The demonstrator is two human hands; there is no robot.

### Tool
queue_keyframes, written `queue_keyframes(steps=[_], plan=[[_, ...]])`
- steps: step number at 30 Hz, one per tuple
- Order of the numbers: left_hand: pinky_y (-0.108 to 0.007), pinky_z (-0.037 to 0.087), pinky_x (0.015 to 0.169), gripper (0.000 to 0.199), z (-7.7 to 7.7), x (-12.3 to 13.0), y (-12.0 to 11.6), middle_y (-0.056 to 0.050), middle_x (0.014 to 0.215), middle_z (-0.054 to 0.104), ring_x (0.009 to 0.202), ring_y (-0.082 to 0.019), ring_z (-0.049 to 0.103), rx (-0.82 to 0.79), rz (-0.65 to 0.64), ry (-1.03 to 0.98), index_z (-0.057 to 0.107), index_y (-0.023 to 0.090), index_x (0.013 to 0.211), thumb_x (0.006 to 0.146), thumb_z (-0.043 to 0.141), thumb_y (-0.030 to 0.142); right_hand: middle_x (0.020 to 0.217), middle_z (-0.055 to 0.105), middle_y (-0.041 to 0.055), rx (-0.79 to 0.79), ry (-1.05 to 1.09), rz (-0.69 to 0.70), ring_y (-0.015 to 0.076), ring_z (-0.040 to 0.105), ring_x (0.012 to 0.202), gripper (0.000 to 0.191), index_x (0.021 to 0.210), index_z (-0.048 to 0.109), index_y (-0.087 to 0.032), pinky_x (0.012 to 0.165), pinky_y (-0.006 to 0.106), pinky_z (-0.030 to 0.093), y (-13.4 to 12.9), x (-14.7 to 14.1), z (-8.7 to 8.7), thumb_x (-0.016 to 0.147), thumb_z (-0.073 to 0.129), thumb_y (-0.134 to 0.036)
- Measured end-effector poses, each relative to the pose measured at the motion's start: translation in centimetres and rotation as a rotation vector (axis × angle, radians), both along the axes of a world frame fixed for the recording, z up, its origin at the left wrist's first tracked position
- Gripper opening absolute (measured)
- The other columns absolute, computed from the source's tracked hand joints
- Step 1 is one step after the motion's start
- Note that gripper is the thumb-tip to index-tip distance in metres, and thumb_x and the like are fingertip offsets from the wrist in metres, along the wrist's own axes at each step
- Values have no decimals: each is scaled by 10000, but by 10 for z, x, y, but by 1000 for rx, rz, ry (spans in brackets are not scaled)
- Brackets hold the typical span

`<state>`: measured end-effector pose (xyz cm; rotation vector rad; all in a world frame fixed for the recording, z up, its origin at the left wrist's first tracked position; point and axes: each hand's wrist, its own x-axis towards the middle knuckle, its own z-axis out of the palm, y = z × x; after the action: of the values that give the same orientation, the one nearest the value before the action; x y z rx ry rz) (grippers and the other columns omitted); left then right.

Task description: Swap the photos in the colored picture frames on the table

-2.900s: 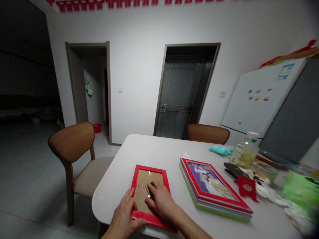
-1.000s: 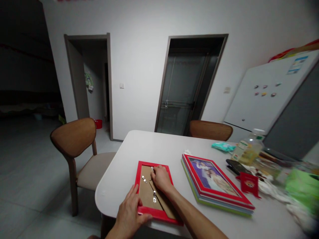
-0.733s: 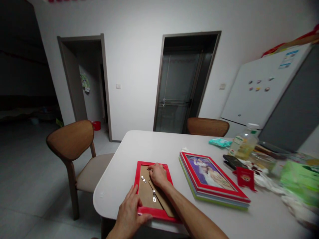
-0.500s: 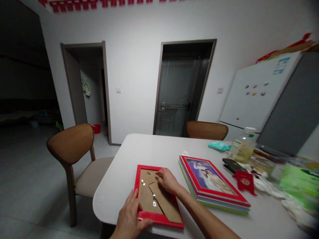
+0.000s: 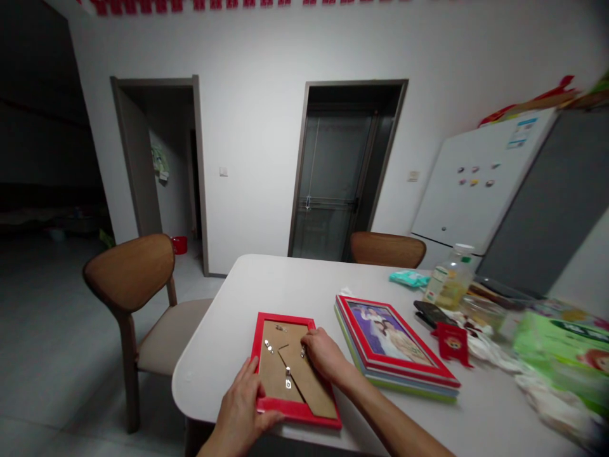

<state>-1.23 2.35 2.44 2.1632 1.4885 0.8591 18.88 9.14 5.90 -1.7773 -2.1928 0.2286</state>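
Observation:
A red picture frame lies face down near the table's front edge, its brown backing board facing up. Several small metal clips sit on the board, and a dark slanting slit crosses it to a stand leg. My left hand grips the frame's near left corner, thumb along the front rail and fingers on the left side. At the right side of the board, my right hand has its fingers bent together on a metal clip, which they partly hide.
To the right rests a stack of picture frames, a red one with a photo on top. Beyond are a phone, a bottle, a red packet, crumpled tissues and a green tissue pack. A wooden chair stands left.
My right hand has moved from the upper part of the backing board down to the clip on its right side, fingers drawing together. The left hand stays on the frame's corner.

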Motion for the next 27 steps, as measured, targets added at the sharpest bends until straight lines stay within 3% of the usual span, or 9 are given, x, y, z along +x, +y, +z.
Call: queue_keyframes(steps=[4,6,10,12,18,20,22,24,27], plan=[[-410,336,931,286,-2,0,0,-176,1282,376,1198,-292,305,-20,23,13,523,191,652,495,735,302,914,576,66,80,30,201,163,480,880,232,831,621,-183,766,240,321,-25,-10,-1,743,407,-180],[-407,336,931,274,-3,-1,0,-172,1282,379,1201,-282,302,-16,28,19,523,192,659,504,727,287,934,558,56,85,60,238,167,476,875,206,847,610,-198,757,245,328,-37,-15,-4,734,446,-249],[-419,331,936,264,-4,0,-1,-130,1283,394,1205,-268,300,-4,24,1,529,206,697,520,709,282,987,535,94,72,21,57,228,467,901,335,931,578,-192,753,306,342,-49,-19,-10,645,541,-363],[-415,330,941,305,-5,0,0,-124,1276,406,1201,-269,308,-3,24,-13,545,204,765,522,703,298,991,539,101,51,24,34,232,474,900,343,945,574,-195,751,309,349,-49,-19,-11,635,540,-339],[-359,289,979,728,-2,-1,-2,-147,1292,376,1195,-260,321,-78,59,-64,398,127,1179,523,680,271,952,590,84,-14,190,-26,190,517,880,439,996,564,-165,768,251,372,-37,-17,0,561,542,-211],[-344,306,964,715,5,-3,0,-138,1267,415,1164,-255,372,-112,43,-133,368,123,1206,574,644,310,937,600,80,-12,210,-60,191,523,879,418,973,580,-165,770,252,378,-36,-17,11,559,534,-206],[-330,358,917,577,13,-4,4,-109,1191,505,1094,-243,456,-163,2,-244,417,146,1169,657,573,361,906,606,72,-13,215,-58,186,533,852,363,919,605,-177,748,249,390,-39,-19,23,567,517,-195],[-317,417,843,438,18,-4,11,-79,1076,593,1002,-231,532,-235,-51,-403,491,160,1089,726,495,404,898,602,69,-9,225,-23,181,535,838,349,903,614,-183,738,245,397,-43,-24,33,567,518,-190],[-324,471,739,416,22,-4,23,-71,911,663,877,-234,596,-354,-88,-721,540,126,993,745,462,452,914,588,63,30,285,55,179,524,856,359,934,603,-187,757,249,395,-49,-33,42,581,537,-217]])
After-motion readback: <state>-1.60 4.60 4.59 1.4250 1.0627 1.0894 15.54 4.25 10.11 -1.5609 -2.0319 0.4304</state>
